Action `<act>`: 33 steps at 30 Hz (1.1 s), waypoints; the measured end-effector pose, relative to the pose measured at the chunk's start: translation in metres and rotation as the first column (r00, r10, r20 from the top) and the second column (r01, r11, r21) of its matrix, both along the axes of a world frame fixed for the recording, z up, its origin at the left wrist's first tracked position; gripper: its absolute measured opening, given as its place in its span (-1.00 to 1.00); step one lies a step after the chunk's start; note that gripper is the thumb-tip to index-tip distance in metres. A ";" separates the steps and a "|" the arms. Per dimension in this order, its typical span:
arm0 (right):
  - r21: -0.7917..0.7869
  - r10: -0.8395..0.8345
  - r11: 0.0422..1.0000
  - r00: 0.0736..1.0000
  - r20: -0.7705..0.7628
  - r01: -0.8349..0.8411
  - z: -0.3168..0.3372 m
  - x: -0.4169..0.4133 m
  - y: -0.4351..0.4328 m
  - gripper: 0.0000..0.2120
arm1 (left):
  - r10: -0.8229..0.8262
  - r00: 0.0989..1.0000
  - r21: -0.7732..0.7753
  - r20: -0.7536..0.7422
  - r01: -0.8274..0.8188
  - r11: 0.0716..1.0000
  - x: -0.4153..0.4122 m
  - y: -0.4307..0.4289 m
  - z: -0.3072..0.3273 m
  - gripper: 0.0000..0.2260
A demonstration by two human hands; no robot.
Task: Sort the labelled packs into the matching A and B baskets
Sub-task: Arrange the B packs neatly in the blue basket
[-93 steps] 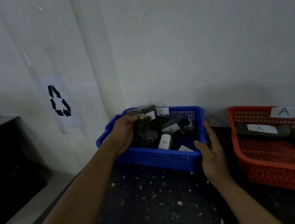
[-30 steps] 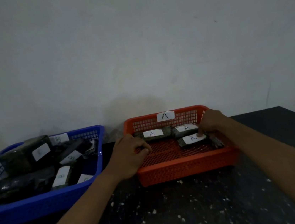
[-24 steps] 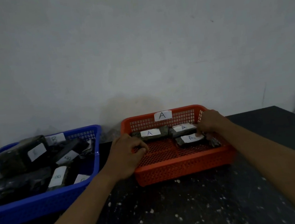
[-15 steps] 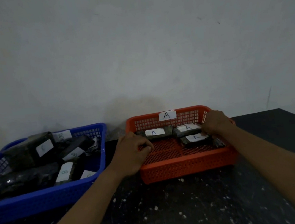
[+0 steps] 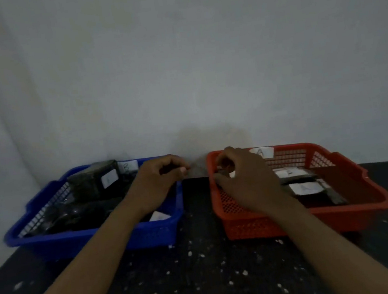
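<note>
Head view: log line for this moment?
left hand: curled over blue basket | right hand: curled over red basket | grips: unclear

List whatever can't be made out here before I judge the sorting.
- Head view, left hand: curled fingers and dim light hide whether it holds anything.
- Right hand: its back covers the red basket's left end and whatever the fingers touch.
- Blue basket: dark packs merge into one heap; count unclear, the left forearm covers some.
- Rear pack's label: too blurred to read.

B basket (image 5: 53,244) (probably) left of A basket (image 5: 251,227)
</note>
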State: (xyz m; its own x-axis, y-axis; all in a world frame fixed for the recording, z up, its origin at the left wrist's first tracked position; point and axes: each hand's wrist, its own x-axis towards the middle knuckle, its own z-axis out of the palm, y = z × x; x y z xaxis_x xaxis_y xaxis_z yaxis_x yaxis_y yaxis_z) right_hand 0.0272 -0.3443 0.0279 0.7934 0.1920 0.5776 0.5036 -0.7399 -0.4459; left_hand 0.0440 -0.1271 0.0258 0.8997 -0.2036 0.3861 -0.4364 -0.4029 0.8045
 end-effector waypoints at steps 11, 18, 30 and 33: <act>0.354 0.232 0.926 0.934 -0.271 -0.127 -0.065 0.019 0.112 -0.46 | 0.390 0.921 0.689 0.001 -0.283 0.667 -0.005 0.137 -0.031 -0.86; 0.426 0.210 0.899 0.955 -0.209 -0.105 -0.079 0.025 0.112 -0.51 | 0.409 0.904 0.681 0.123 -0.377 0.628 -0.005 0.151 -0.022 -0.80; 0.456 0.218 0.883 0.958 -0.186 -0.113 -0.077 0.023 0.112 -0.56 | 0.465 0.880 0.112 -0.092 -0.455 0.883 -0.034 0.184 -0.006 -0.74; 0.485 0.225 0.867 0.957 -0.182 -0.111 -0.077 0.023 0.112 -0.55 | 0.542 0.840 0.077 -0.009 -0.540 0.838 -0.025 0.150 -0.006 -0.72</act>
